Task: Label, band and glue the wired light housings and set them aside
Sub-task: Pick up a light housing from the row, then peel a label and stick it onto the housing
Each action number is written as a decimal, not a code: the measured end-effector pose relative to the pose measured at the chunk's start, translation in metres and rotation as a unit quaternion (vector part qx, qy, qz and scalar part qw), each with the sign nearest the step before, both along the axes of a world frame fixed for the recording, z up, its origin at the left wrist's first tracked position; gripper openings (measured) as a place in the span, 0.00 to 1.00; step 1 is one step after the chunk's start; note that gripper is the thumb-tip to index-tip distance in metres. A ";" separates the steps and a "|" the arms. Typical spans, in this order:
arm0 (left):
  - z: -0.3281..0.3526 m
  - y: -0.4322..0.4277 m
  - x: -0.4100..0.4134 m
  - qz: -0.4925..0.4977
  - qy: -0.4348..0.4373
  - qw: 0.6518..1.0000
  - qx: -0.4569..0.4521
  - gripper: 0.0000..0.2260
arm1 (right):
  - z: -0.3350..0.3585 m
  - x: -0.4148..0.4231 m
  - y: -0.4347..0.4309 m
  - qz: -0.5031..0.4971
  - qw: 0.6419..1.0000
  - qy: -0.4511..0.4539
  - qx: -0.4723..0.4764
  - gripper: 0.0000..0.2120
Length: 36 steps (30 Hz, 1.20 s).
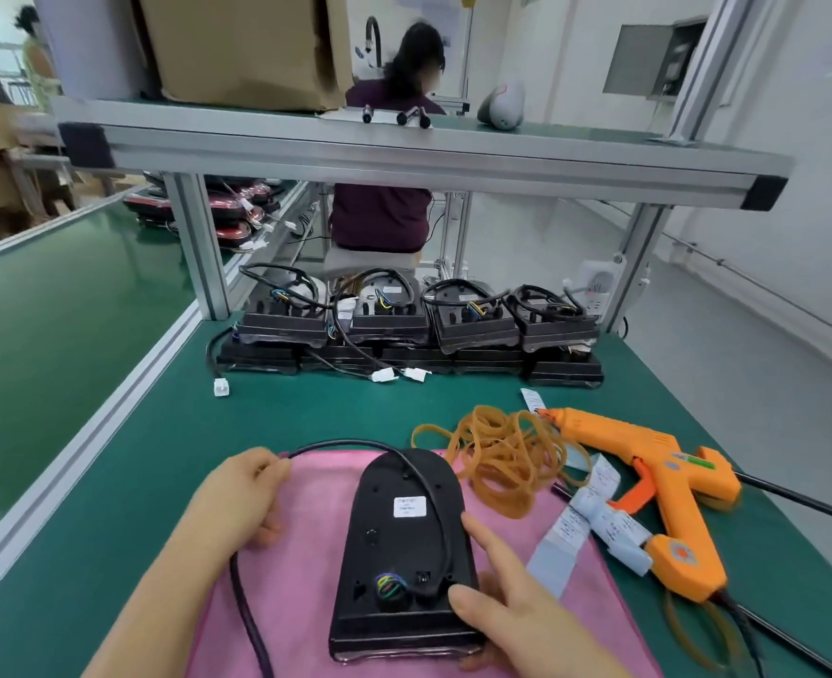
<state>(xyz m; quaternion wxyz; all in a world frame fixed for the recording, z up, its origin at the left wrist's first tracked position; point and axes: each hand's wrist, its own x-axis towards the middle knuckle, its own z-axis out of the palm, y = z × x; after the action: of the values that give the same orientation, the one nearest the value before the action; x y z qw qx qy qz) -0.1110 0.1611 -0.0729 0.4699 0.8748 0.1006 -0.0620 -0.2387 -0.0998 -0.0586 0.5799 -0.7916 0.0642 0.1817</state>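
the light housing [404, 540] lies flat, back side up, on a pink cloth [306, 579] at the near edge of the green table [306, 408]. a white label [410, 507] is stuck on its upper back. coloured wires [387, 583] show in a round opening near its lower end. a black cable [345, 442] runs up the back of the housing and arcs left.

the left hand [247, 496] has its fingers curled round the cable, which passes through the fist and trails toward the near edge. the right hand [511, 599] grips the housing's near right corner, thumb pressed on top, index finger extended along the right side.

just right of the cloth lies a pile of tan rubber bands [502, 457]. beside it, a label strip [595, 521] touches an orange hot glue gun [658, 477] lying on its side.

at the far edge, stacked housings [414, 330] with looped cables form a row under an aluminium shelf [404, 159], with a white connector [221, 386] on the table in front. a cardboard box [242, 46] stands on the shelf.
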 end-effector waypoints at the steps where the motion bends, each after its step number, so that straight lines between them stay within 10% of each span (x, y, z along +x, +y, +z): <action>1: 0.000 0.000 0.003 0.003 -0.024 0.999 0.024 0.12 | 0.002 0.001 -0.001 0.010 1.000 -0.002 -0.019 0.29; 8: 0.005 -0.022 0.017 -0.044 -0.068 0.988 0.131 0.12 | 0.002 0.009 -0.008 0.065 0.973 -0.041 -0.219 0.31; 16: -0.008 -0.033 0.039 -0.151 -0.067 0.952 0.257 0.12 | 0.011 -0.022 -0.020 0.030 0.987 -0.053 -0.146 0.30; 20: -0.001 -0.036 0.032 -0.124 -0.113 0.958 0.234 0.11 | 0.028 -0.042 -0.043 -0.002 0.986 -0.018 -0.166 0.08; 25: 0.052 -0.093 0.004 -0.196 -0.193 0.948 0.160 0.05 | 0.024 -0.033 -0.098 -0.147 0.953 -0.030 -0.265 0.07; 32: 0.041 -0.212 -0.042 -0.420 -0.107 0.853 0.289 0.13 | -0.006 -0.003 -0.096 -0.125 0.986 0.099 -0.048 0.12; 36: 0.029 -0.226 -0.047 -0.443 -0.040 0.854 0.269 0.19 | -0.007 0.001 -0.094 -0.161 0.981 0.102 0.042 0.13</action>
<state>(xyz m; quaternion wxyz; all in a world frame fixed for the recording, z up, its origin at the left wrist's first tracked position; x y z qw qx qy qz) -0.1585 -0.0650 -0.0436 0.1428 0.9208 -0.3035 -0.1992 -0.2375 -0.1935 -0.0655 0.6250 -0.7230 0.2416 0.1680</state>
